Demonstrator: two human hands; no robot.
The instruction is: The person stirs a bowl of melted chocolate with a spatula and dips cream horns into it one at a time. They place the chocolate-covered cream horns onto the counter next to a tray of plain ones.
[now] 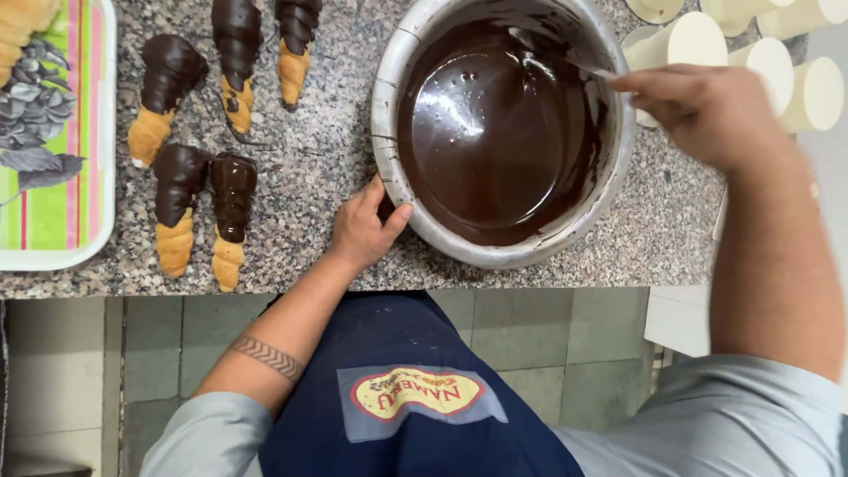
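Note:
A large steel bowl of glossy melted dark chocolate sits on a speckled granite counter. My left hand presses against the bowl's near left rim, thumb on the metal. My right hand, blurred, grips a thin utensil whose tip reaches into the chocolate at the bowl's far right side. Left of the bowl lie several cone-shaped pastries with their wide ends coated in chocolate.
A rectangular tray with a striped, leaf-patterned base lies at the far left, with a plain pastry on it. Pale cream cylindrical cups lie behind the bowl on the right. The counter edge runs just below my hands; tiled floor below.

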